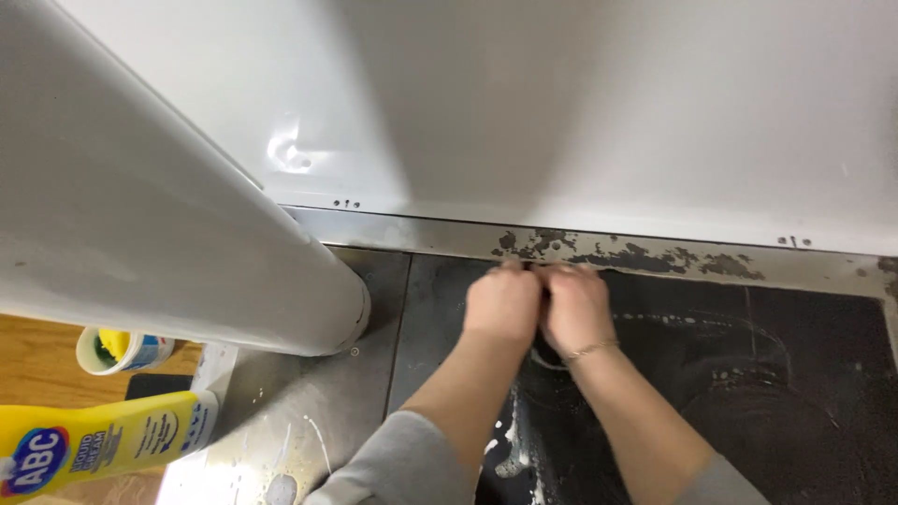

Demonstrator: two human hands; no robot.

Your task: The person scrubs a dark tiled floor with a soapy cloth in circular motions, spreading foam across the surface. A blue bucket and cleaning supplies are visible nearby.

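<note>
Both hands press side by side against the dark floor panel (804, 393), right at its far edge where it meets a metal strip (449, 234). The left hand (503, 304) and right hand (572, 309) touch each other, fingers curled down and tucked under, so whether they grip anything cannot be told; nothing held shows between them. A thin bracelet (591, 350) circles the right wrist, and grey sleeves (402, 463) cover both forearms.

The panel is black, flat and wet, smeared with white soapy streaks (510, 449) near the arms. The metal strip is dull grey steel, blotched with dark flaking patches (636, 254) just beyond the fingertips, and small screws sit in it. Above it rises a smooth, glossy white wall (608, 112).

To the left, a thick white rounded door edge (159, 243) slants across the view and crowds the space beside the left hand. Below it lies grey metal flooring (299, 411), spotted with drips. Further left, on a wooden floor (37, 351), stand a small open tub (122, 349) and a yellow plastic bottle (94, 440) lying on its side.
</note>
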